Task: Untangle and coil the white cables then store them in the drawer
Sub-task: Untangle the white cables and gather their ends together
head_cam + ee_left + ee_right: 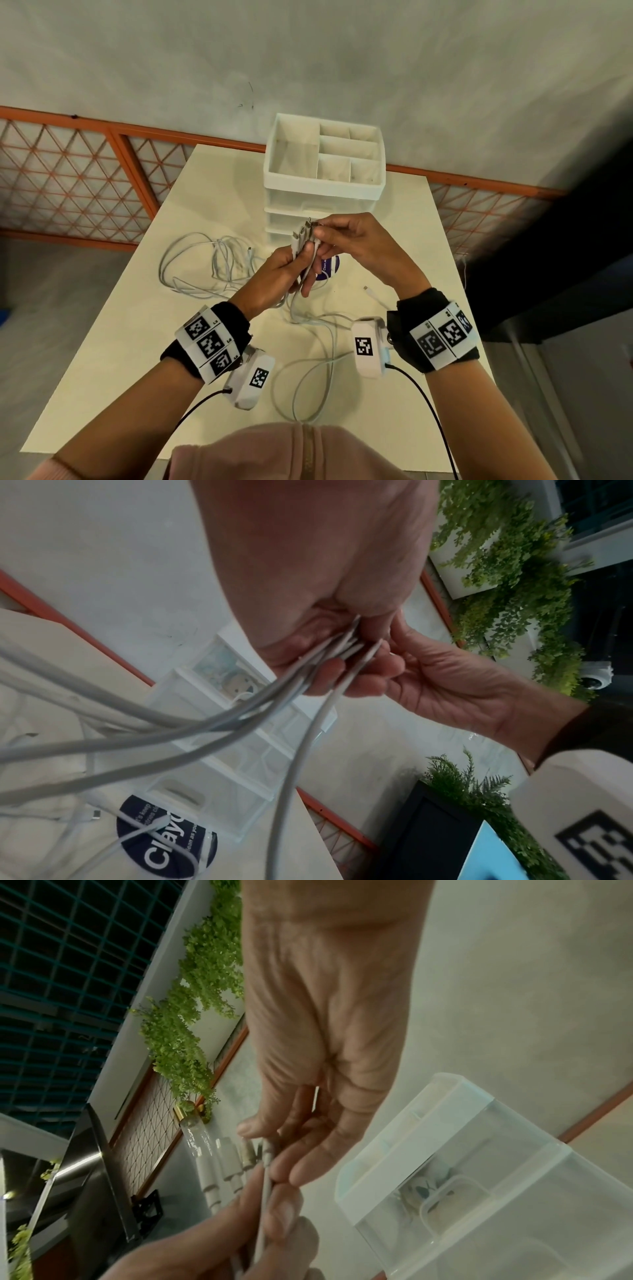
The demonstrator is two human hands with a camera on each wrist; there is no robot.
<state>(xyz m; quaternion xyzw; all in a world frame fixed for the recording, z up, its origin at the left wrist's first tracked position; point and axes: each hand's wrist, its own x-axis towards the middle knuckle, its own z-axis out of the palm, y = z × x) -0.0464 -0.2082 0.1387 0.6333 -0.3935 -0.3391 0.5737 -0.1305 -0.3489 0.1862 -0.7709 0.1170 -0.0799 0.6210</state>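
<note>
Several white cables lie tangled on the cream table, with loops trailing toward me. My left hand grips a bundle of their connector ends upright above the table. My right hand pinches one connector at the top of that bundle. In the right wrist view the plug ends stand side by side between both hands' fingers. The cables hang from the left hand in the left wrist view. The white drawer unit stands just behind the hands, drawers shut.
A round purple sticker lies on the table under the hands. One loose cable end rests to the right. An orange-framed mesh fence runs behind the table. The drawer unit's top tray has open compartments.
</note>
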